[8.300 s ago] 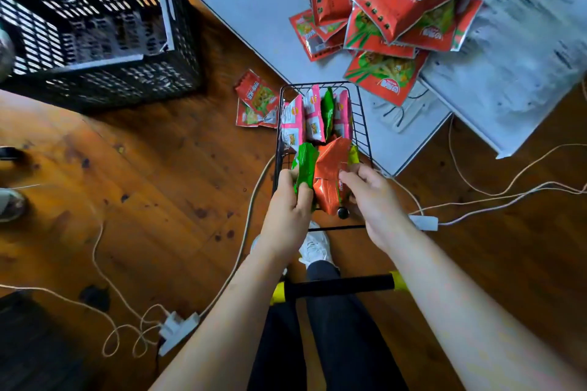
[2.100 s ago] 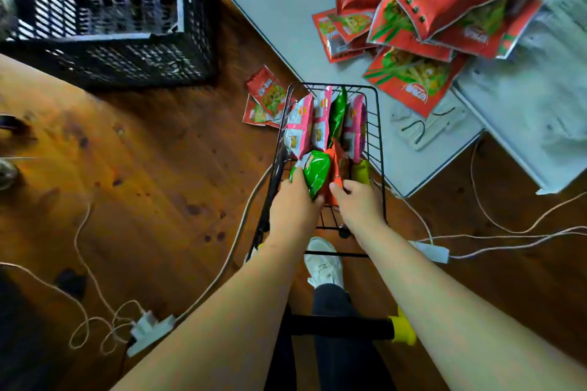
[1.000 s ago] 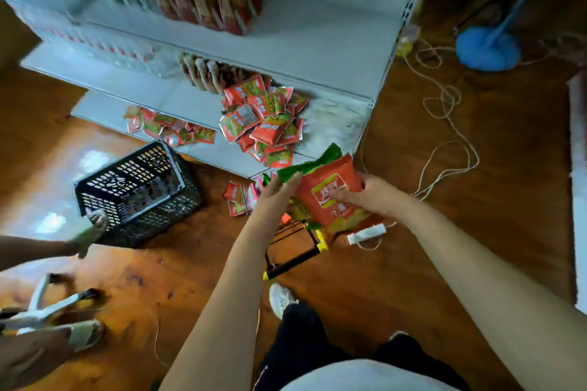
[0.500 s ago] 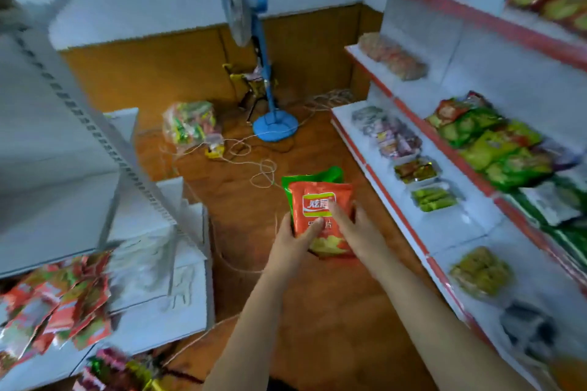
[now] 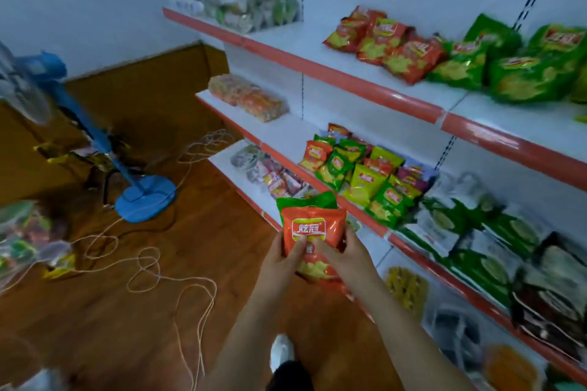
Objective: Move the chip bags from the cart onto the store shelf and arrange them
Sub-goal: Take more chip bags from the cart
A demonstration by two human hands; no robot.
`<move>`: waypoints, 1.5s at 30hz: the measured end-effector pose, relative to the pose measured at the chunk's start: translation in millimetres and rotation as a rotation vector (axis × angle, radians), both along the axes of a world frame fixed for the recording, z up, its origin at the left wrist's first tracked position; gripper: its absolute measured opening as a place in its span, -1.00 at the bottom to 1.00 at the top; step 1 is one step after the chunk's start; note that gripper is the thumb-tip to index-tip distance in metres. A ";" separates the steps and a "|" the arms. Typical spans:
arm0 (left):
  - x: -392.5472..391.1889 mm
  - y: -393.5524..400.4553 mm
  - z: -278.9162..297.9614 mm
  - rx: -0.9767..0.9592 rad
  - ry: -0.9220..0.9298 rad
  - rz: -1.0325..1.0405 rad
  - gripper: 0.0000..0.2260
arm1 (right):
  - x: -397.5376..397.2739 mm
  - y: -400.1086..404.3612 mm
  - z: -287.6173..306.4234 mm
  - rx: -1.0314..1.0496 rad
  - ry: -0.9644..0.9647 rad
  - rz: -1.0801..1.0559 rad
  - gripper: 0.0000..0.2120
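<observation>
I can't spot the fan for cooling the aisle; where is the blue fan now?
The blue fan stands on the wooden floor at the left of the head view, its round base beside loose white cords.

both forearms are bare to the bottom edge of the view, with no sleeves, watch or bracelet showing. the left hand point(image 5: 281, 259) and right hand point(image 5: 344, 255) wear no gloves or rings. below them a white sneaker point(image 5: 282, 354) covers one foot, and above it sits a dark trouser leg point(image 5: 290, 376), blurred by motion.
</observation>
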State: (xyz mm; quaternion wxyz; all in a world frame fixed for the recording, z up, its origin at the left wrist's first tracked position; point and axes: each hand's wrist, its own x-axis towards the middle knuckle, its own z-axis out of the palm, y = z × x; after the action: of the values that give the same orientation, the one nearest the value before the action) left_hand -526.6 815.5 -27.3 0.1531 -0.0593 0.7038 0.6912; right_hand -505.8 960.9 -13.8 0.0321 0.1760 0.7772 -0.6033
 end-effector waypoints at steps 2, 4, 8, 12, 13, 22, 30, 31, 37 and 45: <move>-65.2 5.3 -1.9 0.005 -0.001 -0.038 -0.90 | -56.8 5.8 -1.7 0.001 -0.009 -0.008 -0.54; -131.4 9.0 0.8 -0.016 -0.023 -0.066 -0.87 | -114.8 8.6 5.3 0.026 -0.045 -0.030 -0.45; -220.0 19.4 7.9 -0.025 -0.041 -0.111 -0.69 | -194.9 20.8 25.0 0.048 -0.072 -0.033 -0.82; -309.0 29.5 1.7 -0.086 -0.089 -0.162 -0.63 | -276.4 36.0 20.6 -0.055 -0.144 -0.082 -0.62; -329.9 30.2 -3.9 -0.101 -0.096 -0.163 -0.61 | -297.2 39.8 14.3 -0.058 -0.142 -0.082 -0.53; -479.2 34.6 -57.5 -0.252 -0.089 -0.110 -0.66 | -455.0 47.7 -30.4 -0.001 -0.251 0.049 -0.57; -610.2 49.3 -113.7 -0.339 0.018 -0.185 -0.72 | -594.7 65.7 -83.3 0.223 -0.231 -0.035 -0.82; -630.2 52.9 -123.7 -0.343 0.047 -0.205 -0.72 | -613.0 69.4 -91.4 0.252 -0.216 -0.058 -0.85; -723.4 112.1 -189.3 -0.377 0.169 -0.292 -0.69 | -673.5 94.8 -123.2 0.429 -0.188 -0.327 -0.58; -737.5 167.9 -210.9 -0.428 -0.004 -0.516 -0.46 | -624.4 91.7 -134.3 0.455 -0.220 -0.441 -0.73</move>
State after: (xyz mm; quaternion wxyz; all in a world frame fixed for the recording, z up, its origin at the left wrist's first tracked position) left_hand -1264.1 983.4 -238.2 0.3083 0.0888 0.8244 0.4663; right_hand -1130.1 1052.6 -148.1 -0.0557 0.4069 0.8269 -0.3842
